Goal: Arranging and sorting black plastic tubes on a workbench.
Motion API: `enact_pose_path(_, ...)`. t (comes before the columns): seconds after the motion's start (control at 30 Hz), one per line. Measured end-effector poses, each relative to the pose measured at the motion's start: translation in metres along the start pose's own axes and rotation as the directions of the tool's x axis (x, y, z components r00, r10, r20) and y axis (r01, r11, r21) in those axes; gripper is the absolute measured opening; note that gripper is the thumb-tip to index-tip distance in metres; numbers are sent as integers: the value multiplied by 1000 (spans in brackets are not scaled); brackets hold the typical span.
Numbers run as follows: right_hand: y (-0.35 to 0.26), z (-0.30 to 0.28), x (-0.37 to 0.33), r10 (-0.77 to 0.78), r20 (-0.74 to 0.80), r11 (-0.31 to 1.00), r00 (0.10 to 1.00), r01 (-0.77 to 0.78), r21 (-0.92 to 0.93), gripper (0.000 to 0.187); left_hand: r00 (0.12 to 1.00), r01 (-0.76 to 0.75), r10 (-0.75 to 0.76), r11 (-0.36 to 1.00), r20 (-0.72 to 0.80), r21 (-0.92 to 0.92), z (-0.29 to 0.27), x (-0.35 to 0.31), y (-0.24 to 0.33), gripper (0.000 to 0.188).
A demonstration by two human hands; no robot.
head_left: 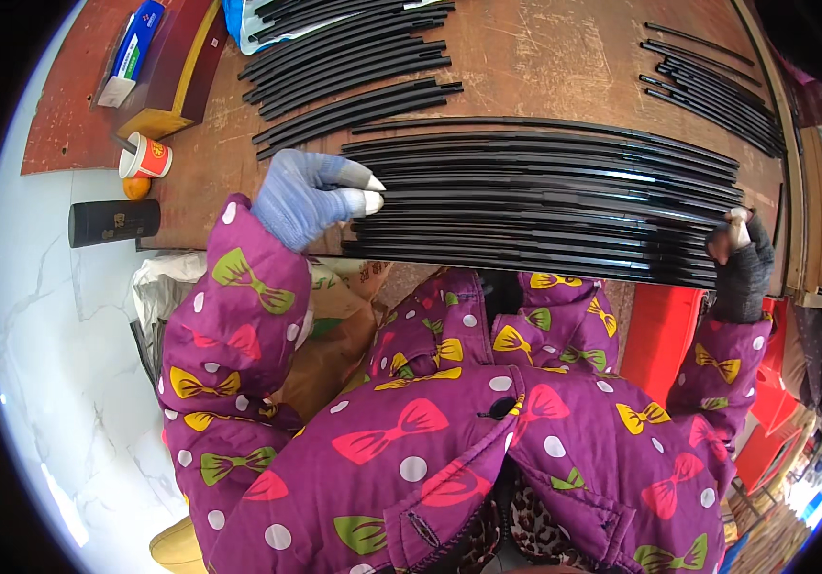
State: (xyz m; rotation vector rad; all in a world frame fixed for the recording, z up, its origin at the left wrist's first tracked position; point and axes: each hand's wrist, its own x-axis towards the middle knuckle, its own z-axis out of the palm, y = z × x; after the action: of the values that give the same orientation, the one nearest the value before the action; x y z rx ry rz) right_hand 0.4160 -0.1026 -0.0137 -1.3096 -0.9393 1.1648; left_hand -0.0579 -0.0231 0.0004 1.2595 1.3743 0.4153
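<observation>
A row of long, thin black rods point(545, 196) lies side by side across the table in front of me. My left hand point(311, 194), in a light blue knit glove with white fingertips, is closed in a pinch at the left end of one rod around mid-row. At the row's right end is my right hand point(744, 256), in a dark grey glove with bare fingertips. Its thumb and finger are pinched together at the rod ends near the table's front edge. Which rod it grips is partly hidden by the fingers.
Shorter black rods point(354, 67) are spread at the back left, and another bunch point(708, 91) lies at the back right. To the left stand a paper cup point(146, 156), an orange fruit point(136, 188), a black case point(114, 222) and a blue-and-white box point(133, 53). Red containers point(660, 330) stand below the table edge.
</observation>
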Motion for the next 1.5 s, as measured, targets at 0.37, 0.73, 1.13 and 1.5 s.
enact_pose_path(0.37,-7,54,-14,-57,-66,973,996,41,-229,17,998,59,-60,995,12,78,3,0,6,17)
enact_pose_path(0.73,-1,15,-3,64,-33,997,997,-63,38,16,995,-86,92,987,-37,138,7,9,-16,12)
enact_pose_path(1.13,-7,17,-5,106,-19,986,994,-102,134,24,997,61,-60,998,-42,22,3,4,-15,15)
enact_pose_path(1.5,3,-25,-5,30,-25,998,999,-28,57,28,995,-46,52,996,-84,79,0,-1,-21,13)
